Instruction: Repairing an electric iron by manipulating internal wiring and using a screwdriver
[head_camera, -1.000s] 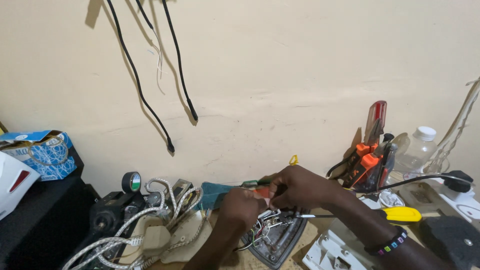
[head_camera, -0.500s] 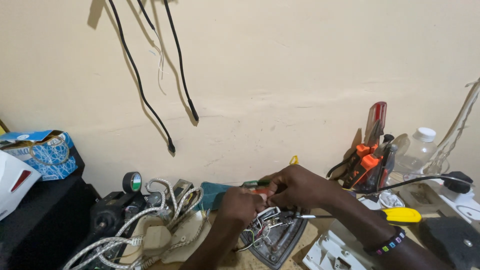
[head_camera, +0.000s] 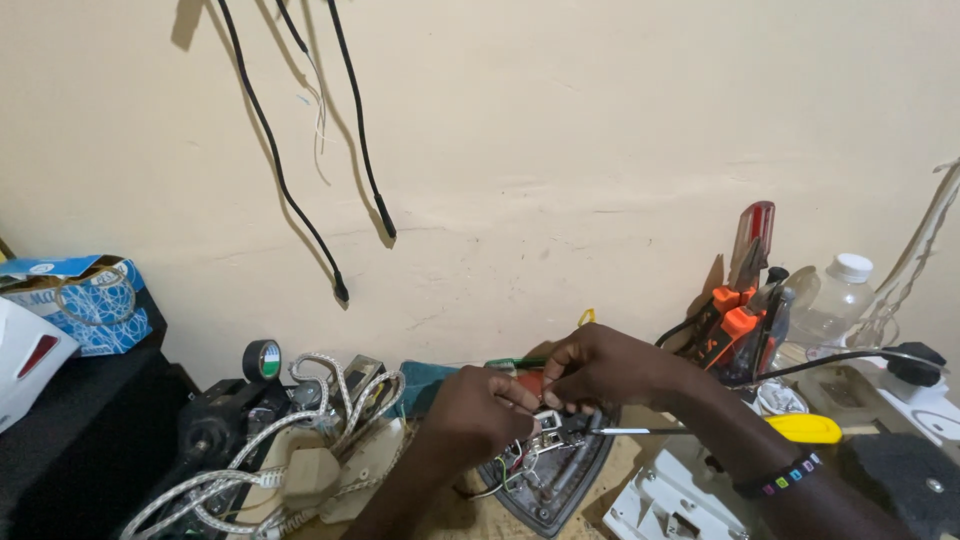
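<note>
I pinch a small red part between both hands' fingers, steadying it just above the dark triangular iron soleplate.

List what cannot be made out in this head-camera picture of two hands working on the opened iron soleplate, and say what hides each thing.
- Head view: the part pinched over the iron soleplate is covered by the left hand and right hand.
- The screwdriver tip is too small among the wires.
- The soleplate's lower end and the white housing are cut by the bottom edge.
- The tools in the holder overlap one another.
</note>
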